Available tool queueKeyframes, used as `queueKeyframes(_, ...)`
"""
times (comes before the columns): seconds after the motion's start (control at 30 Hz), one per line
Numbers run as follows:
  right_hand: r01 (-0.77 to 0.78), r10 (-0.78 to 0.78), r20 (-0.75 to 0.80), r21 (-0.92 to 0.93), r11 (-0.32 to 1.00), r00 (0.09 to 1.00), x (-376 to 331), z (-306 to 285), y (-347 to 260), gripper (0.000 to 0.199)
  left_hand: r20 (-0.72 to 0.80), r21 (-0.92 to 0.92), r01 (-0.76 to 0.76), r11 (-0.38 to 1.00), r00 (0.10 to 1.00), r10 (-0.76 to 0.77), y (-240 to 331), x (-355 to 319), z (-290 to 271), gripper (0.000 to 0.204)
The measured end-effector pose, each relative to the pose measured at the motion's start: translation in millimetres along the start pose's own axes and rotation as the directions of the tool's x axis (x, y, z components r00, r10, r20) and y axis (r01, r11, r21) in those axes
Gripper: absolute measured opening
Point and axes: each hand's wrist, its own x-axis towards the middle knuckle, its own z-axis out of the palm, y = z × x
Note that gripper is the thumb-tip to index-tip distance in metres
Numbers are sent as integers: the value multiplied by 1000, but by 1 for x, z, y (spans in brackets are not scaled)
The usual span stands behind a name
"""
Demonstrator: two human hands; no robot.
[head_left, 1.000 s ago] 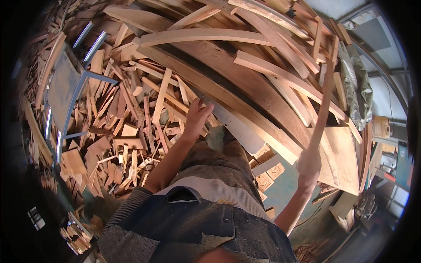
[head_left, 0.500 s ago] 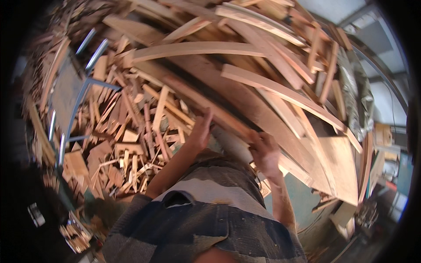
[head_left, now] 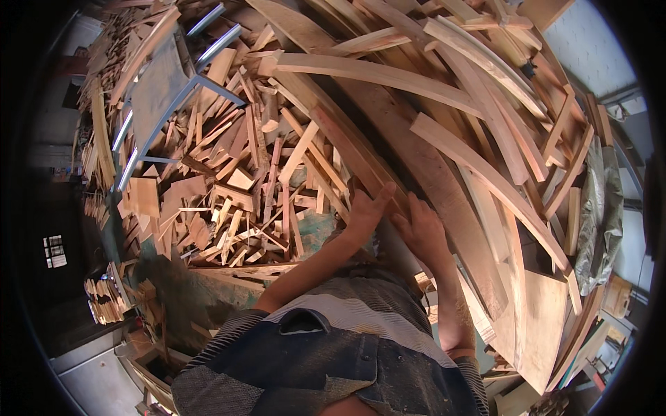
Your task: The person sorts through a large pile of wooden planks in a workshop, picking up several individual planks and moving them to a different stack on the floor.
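Note:
Right in front of my body, a long reddish-brown wooden board point(head_left: 347, 142) runs from the pile toward me. My left hand point(head_left: 369, 213) is closed on its near end, thumb lying over the top. Close beside it, my right hand point(head_left: 422, 229) grips the same board from the right, its fingertips partly hidden. A wider brown plank point(head_left: 433, 173) lies just to the right of the board. Across the far part of the board rests a pale curved strip of wood point(head_left: 374, 71).
Many offcuts point(head_left: 232, 215) are heaped on the left around a metal-framed stool or chair point(head_left: 163, 83) lying tipped over. Long curved slats point(head_left: 492, 184) are stacked on the right, beside a grey plastic sheet point(head_left: 596, 215). A pale wooden panel point(head_left: 541, 326) leans at the near right.
My hands have drawn closer together on the board, the left one moving right toward the other. The whole view has shifted, so the pile appears farther right.

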Motion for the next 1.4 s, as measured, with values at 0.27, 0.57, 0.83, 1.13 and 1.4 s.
queueKeyframes(0.27, -63, 61, 126, 11, 998, 990, 2, -15, -2, 85, 254, -200, 204, 958, 955, -151, -3, 3, -17, 81)
queueKeyframes(0.57, -152, 89, -218, -292, 944, 972, -34, 46, -35, 83, 496, -612, 468, 638, 855, -151, -4, 4, -43, 56)
queueKeyframes(0.83, -110, -47, -381, -379, 919, 923, -48, 77, -37, 91, 579, -580, 589, 562, 784, -224, -9, -3, -51, 63)
queueKeyframes(1.13, -244, 187, -356, -124, 962, 915, -32, 56, -2, 61, 491, -665, 600, 445, 800, -346, -8, -9, -43, 59)
queueKeyframes(1.4, -169, 159, -232, -24, 985, 960, -28, 49, 10, 49, 390, -731, 547, 408, 826, -407, -7, -15, -44, 55)
